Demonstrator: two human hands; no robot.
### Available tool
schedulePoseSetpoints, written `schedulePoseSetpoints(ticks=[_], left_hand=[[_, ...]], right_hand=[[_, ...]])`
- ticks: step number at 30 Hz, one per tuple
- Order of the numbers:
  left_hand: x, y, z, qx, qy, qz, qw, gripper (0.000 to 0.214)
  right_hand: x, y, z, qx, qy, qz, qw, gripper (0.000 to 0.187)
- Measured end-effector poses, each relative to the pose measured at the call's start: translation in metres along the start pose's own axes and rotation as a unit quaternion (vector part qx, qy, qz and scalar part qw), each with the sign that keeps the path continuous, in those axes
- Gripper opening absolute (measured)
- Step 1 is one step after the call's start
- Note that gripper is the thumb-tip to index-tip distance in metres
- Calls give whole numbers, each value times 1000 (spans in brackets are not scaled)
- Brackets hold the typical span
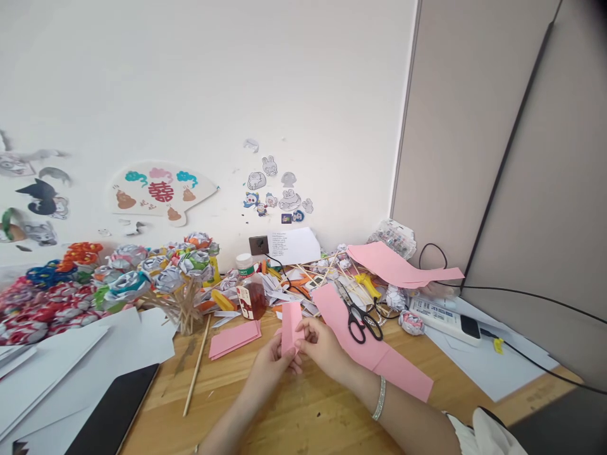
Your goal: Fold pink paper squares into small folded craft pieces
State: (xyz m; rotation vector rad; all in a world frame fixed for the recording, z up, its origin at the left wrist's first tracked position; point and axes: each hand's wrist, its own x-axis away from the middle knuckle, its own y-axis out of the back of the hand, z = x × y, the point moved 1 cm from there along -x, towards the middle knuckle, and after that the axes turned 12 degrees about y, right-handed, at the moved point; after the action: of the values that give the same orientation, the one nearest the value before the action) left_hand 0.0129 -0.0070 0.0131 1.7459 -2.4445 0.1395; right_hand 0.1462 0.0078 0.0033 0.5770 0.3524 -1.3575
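Observation:
Both hands meet over the wooden desk (303,411) and hold a small folded pink paper strip (290,322) upright between them. My left hand (272,363) pinches its lower left edge. On the strip's right side my right hand (322,344), with a silver bracelet (379,399) at the wrist, closes its fingers. A stack of pink paper pieces (234,338) lies just left of the hands. Black scissors (358,313) rest on a long pink sheet (374,351) to the right.
Paper flowers on sticks (156,278) crowd the back left. A small bottle (249,294), wooden skewers (196,366), paper scraps, white sheets (71,366), a dark tablet (114,414), a white power strip (446,316) with cables and more pink paper (398,265) surround the hands.

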Motion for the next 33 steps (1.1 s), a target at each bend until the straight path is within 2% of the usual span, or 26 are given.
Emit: schedulePoseSetpoints(ticks=[7, 12, 16, 20, 22, 25, 27, 30, 33], left_hand=[[0, 0, -1, -34, -57, -59, 996, 28], [0, -2, -2, -32, -55, -55, 996, 30], [1, -2, -3, -19, -56, -46, 997, 28], [-1, 0, -1, 21, -48, -43, 998, 31], [-2, 0, -1, 46, -37, -33, 998, 37], [-3, -2, 0, 72, -16, -20, 997, 47], [-2, -2, 0, 72, -1, -27, 997, 52], [0, 2, 1, 21, -6, -102, 995, 55], [4, 12, -4, -77, -94, -239, 963, 51]], right_hand=[[2, 1, 4, 23, 30, 30, 999, 24], [4, -1, 6, -10, 35, 42, 998, 28], [3, 0, 4, -50, 33, 25, 998, 22], [-1, 3, -3, -93, 16, -8, 996, 25], [-2, 3, -7, -75, 13, 8, 997, 24], [-3, 2, -11, 6, 28, 57, 998, 15], [-3, 3, -12, 63, 36, 63, 995, 16], [-3, 7, -9, 153, 53, 57, 985, 16], [-4, 11, -7, 261, 87, 81, 958, 17]])
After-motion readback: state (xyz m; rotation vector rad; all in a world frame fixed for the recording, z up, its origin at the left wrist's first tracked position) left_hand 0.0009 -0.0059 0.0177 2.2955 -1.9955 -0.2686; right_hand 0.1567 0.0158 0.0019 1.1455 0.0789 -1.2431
